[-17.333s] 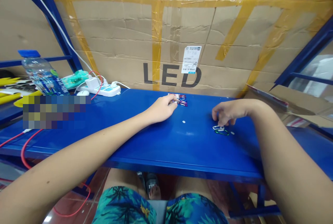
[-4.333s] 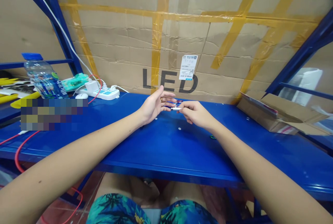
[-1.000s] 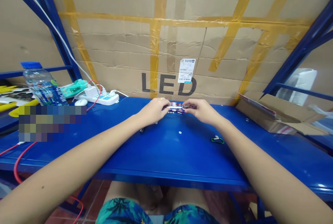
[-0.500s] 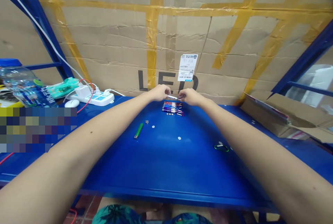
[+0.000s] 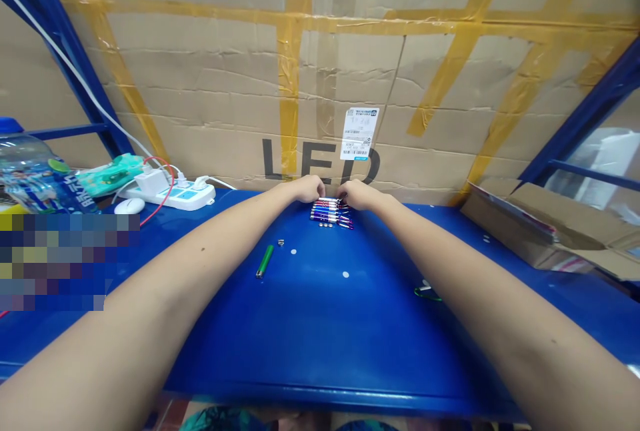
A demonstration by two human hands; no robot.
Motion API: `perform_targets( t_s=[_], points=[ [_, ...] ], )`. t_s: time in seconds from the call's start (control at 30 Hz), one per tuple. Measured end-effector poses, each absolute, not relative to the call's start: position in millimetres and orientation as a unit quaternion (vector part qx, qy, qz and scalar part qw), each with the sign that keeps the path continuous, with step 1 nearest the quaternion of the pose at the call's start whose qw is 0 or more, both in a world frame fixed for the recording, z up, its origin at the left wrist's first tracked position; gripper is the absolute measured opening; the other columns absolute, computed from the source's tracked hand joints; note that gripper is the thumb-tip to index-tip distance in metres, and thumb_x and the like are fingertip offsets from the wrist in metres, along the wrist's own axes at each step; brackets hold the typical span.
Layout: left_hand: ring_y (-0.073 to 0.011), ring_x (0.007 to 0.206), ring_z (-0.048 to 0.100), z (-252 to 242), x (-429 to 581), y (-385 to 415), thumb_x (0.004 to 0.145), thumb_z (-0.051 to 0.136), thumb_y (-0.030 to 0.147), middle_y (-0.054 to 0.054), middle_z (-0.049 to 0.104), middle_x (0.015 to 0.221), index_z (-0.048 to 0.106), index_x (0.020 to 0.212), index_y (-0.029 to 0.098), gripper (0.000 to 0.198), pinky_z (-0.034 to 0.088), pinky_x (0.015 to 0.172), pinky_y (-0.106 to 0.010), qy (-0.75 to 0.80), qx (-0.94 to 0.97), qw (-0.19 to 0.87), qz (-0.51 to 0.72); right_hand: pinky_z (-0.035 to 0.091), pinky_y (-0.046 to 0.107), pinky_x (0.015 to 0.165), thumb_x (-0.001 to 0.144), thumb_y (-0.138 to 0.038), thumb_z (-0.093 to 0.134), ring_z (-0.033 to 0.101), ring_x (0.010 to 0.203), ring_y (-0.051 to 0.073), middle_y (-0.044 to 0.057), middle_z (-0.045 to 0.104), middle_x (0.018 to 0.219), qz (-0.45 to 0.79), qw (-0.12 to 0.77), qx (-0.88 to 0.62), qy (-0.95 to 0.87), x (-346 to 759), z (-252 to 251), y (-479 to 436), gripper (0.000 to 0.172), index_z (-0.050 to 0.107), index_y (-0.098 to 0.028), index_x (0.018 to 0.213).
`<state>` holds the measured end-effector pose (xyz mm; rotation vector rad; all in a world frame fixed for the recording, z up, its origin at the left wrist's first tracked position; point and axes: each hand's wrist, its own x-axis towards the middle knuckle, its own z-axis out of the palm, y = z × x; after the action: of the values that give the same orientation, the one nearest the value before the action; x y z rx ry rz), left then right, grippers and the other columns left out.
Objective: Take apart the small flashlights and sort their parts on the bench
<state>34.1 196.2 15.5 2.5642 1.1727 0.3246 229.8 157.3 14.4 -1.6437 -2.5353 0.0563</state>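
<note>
Far out at the middle of the blue table, my left hand [image 5: 310, 188] pinches the left end of a slim silver tube with a clasp, like a keychain light [image 5: 328, 200]. My right hand [image 5: 356, 195] is closed at its clasp end. The silver one lies at the far side of a row of similar red, blue and purple keychain lights [image 5: 327, 216], clasps to the right. Several small round metal discs [image 5: 326, 225] sit just in front of the row. Nearer me on the left are a green tube [image 5: 265, 261] and a small silver piece [image 5: 281, 242].
White round dots [image 5: 345, 275] lie on the table [image 5: 300, 337]. A green carabiner [image 5: 425, 294] is partly behind my right forearm. An open cardboard box [image 5: 530, 231] stands right; a power strip [image 5: 193, 199], white rounded object [image 5: 129, 206] and bottle [image 5: 45, 177] stand left. Taped cardboard [image 5: 225, 97] rises behind.
Both hands have lowered the silver keychain light from above the row to its far edge. The view has tilted up slightly.
</note>
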Motion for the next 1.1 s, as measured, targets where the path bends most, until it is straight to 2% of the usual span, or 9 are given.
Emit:
perform_targets(
  t_s=[0.3,0.6,0.93,1.1],
  points=[
    [-0.0169,0.104,0.065,21,38,187,0.076,0.045,0.008,-0.003,0.071,0.121,0.072,0.116,0.019,0.049,0.048,0.09,-0.021,0.384,0.909,0.138,0.083,0.045,0.023,0.076,0.069,0.005,0.047,0.066,0.095,0.02,0.007,0.075,0.111,0.031,0.071,-0.531,-0.844,233,12,150,0.055,0.076,-0.019,0.11],
    [-0.015,0.098,0.067,20,35,186,0.078,0.047,0.011,-0.002,0.074,0.115,0.074,0.113,0.019,0.045,0.049,0.086,-0.019,0.377,0.915,0.123,0.076,0.048,0.024,0.083,0.069,0.004,0.044,0.068,0.099,0.019,0.002,0.074,0.119,0.095,0.114,-0.529,-0.836,236,6,144,0.067,0.072,-0.024,0.122],
    [-0.0174,0.1,0.067,18,32,188,0.082,0.047,0.015,-0.004,0.073,0.118,0.073,0.114,0.018,0.042,0.05,0.087,-0.022,0.377,0.916,0.108,0.09,0.049,0.027,0.089,0.071,0.005,0.046,0.067,0.107,0.022,0.007,0.071,0.123,0.083,0.132,-0.539,-0.828,235,4,147,0.06,0.071,-0.019,0.121],
    [-0.0195,0.106,0.066,18,29,187,0.085,0.046,0.018,-0.006,0.071,0.122,0.072,0.117,0.018,0.04,0.049,0.093,-0.025,0.389,0.911,0.097,0.1,0.048,0.03,0.099,0.078,0.003,0.047,0.063,0.117,0.024,0.013,0.067,0.129,0.075,0.152,-0.552,-0.816,239,10,136,0.051,0.068,-0.012,0.123]
  ],
)
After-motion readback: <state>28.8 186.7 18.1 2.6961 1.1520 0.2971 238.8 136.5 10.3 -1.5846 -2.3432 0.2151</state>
